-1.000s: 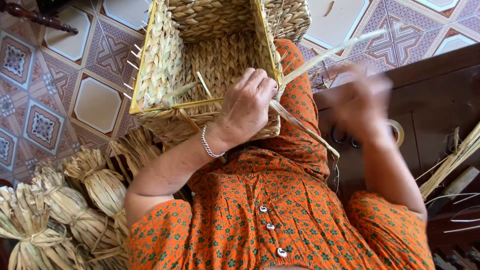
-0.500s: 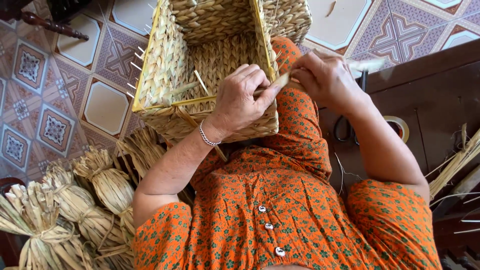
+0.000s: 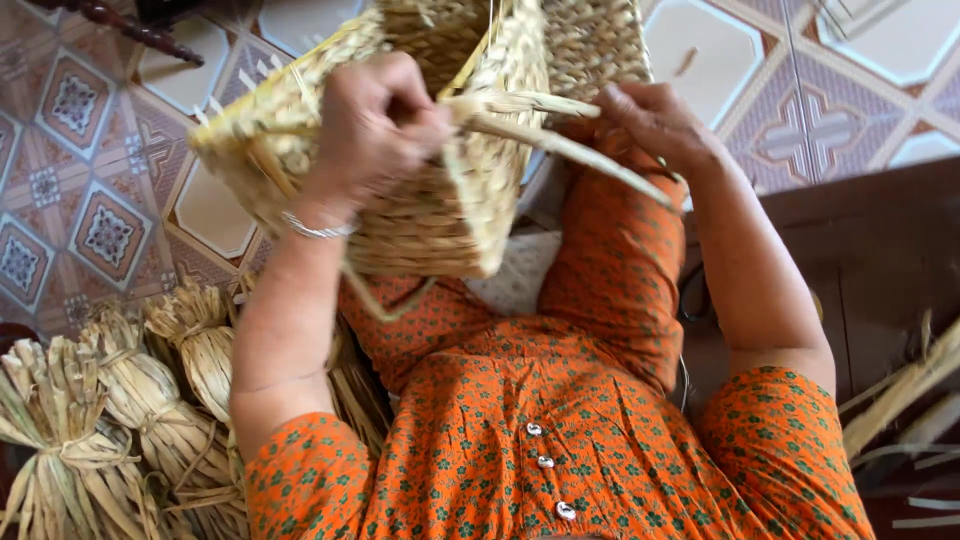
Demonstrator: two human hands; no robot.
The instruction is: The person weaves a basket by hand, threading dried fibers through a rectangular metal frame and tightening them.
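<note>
Basket [image 3: 430, 200] tipped sideways (apparently); strand [image 3: 570, 150] pulled taut.

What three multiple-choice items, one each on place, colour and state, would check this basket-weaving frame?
1. Where do the tied bundles of dried leaf lie?
A. on the tiled floor at the person's left
B. inside the basket
C. on the person's lap

2. What colour is the person's dress?
A. blue
B. orange with small green flowers
C. plain white

3. How does the left hand meet the woven basket?
A. hangs clear of it
B. lies flat on the floor
C. closed on its rim

Answers: 1 A, they stand on the tiles beside the left arm; 2 B, the print shows across the chest; 3 C, its fingers curl over the rim while the right hand holds a strand.
</note>
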